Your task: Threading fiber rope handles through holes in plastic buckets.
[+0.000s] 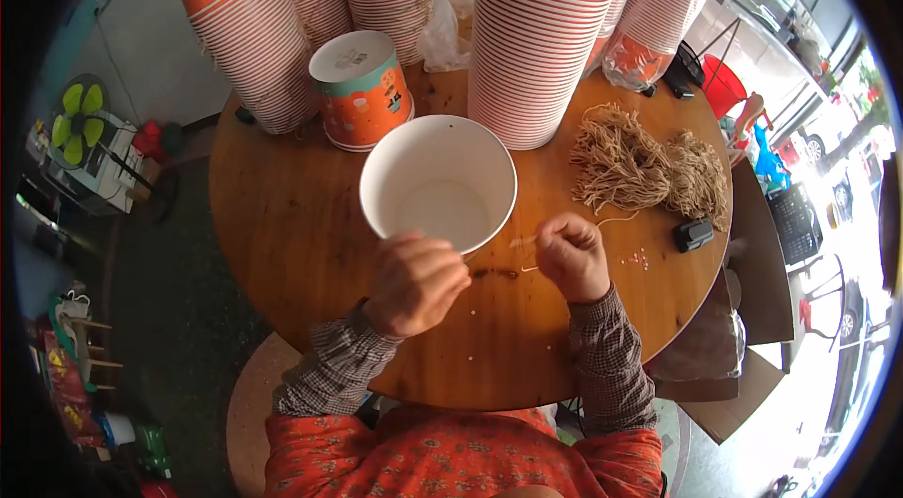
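A paper bucket [438, 145], white inside with a small dark hole near its far rim, stands mouth up on the round wooden table. In front of its near rim is my left hand [419, 284], back upward and fingers curled; whatever they hold is hidden. My right hand [574, 258] is closed in a pinch to the right of the bucket. A thin tan cord [529, 268] sticks out from its fingers toward the bucket. Beyond that hand lie bundles of tan cord [621, 164], with one loose strand trailing toward me.
An orange patterned bucket [365, 112] stands upside down behind the white one. Tall stacks of nested buckets [249, 47], [531, 65] line the table's far side. A small black object [693, 235] sits near the right edge. Cardboard boxes [696, 352] are beside the table.
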Demonstrator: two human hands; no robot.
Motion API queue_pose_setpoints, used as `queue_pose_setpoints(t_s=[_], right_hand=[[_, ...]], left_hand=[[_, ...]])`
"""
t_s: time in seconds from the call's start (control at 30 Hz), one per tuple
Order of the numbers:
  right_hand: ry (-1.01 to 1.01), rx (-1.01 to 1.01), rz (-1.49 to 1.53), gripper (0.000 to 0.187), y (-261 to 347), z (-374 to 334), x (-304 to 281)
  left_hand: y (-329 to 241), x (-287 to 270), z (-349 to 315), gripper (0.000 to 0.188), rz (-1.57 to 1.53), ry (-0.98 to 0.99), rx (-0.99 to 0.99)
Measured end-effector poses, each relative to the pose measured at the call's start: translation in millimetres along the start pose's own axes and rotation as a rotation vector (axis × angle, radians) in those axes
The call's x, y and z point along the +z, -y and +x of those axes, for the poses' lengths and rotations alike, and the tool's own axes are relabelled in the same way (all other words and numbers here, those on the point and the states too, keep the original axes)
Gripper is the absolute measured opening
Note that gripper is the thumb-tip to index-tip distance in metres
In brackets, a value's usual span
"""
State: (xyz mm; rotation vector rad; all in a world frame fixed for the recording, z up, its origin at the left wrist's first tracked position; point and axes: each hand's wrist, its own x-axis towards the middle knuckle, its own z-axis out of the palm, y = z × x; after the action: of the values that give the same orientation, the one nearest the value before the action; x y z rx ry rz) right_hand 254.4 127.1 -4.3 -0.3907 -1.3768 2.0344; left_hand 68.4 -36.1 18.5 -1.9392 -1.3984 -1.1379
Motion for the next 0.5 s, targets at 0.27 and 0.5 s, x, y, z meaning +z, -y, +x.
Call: queue_pose_setpoints(t_s=[0.27, 0.5], right_hand=[[-0.26, -0.053, 0.241, 0.005, -12, 22, -24], [-0.439, -0.14, 0.227, 0.004, -5, 21, -17]], left_hand=[[20, -9, -3, 0.026, 0.037, 0.097, -0.203], [60, -38, 2, 0.024, 0.241, -0.254, -0.417]])
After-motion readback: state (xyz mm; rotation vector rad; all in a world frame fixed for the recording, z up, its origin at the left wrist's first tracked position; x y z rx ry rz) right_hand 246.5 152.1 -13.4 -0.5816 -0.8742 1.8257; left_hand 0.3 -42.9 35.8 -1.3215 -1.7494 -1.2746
